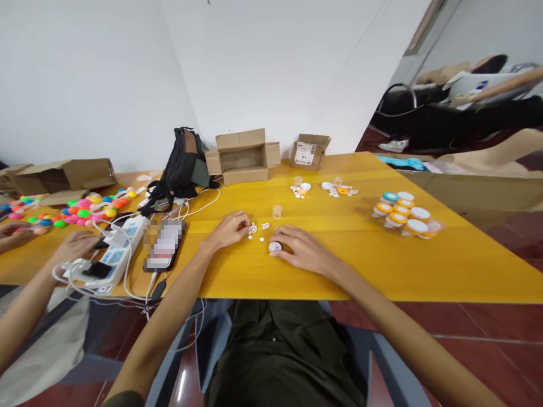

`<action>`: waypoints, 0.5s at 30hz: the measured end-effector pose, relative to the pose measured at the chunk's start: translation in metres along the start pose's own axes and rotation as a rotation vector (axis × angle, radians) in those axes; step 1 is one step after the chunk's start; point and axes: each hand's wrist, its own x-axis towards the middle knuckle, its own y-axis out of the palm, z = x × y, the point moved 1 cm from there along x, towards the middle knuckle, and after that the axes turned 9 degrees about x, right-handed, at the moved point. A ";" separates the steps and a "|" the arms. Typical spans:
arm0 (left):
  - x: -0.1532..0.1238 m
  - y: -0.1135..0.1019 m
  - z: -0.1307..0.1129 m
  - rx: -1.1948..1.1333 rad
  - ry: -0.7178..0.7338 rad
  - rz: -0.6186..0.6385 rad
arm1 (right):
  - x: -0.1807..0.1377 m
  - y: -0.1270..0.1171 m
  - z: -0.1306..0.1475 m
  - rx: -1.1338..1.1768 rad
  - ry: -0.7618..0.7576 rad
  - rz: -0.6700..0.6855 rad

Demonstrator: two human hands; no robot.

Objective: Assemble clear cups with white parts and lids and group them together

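Observation:
My right hand [301,249] holds a small round white cap [275,247] between thumb and fingers, low over the yellow table. To its left, my left hand [231,229] is closed, with the fingers curled down at the tabletop. A bit of orange shows under those fingers, but what they grip is hidden. Small white cut-out pieces [253,228] lie at the left fingertips, and another white piece [265,226] lies between my hands. A tiny white disc [262,239] is nearer to me. Just beyond, a clear plastic cup [277,212] stands on the table.
Capped jars [405,213] cluster at the right. Farther back are two groups of small parts [301,189] [339,187] and cardboard boxes [244,164] [309,152]. A backpack [180,161], phone [165,246] and power strip [121,251] lie left, beside a co-worker's hands [74,247] and colourful balls [85,213].

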 end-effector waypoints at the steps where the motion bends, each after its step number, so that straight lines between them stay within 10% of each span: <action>1: 0.001 0.001 0.000 -0.016 -0.010 -0.005 | 0.003 -0.001 -0.001 -0.003 0.005 -0.009; 15: 0.007 0.008 0.002 -0.127 -0.234 -0.205 | 0.062 -0.002 -0.019 -0.167 -0.051 -0.001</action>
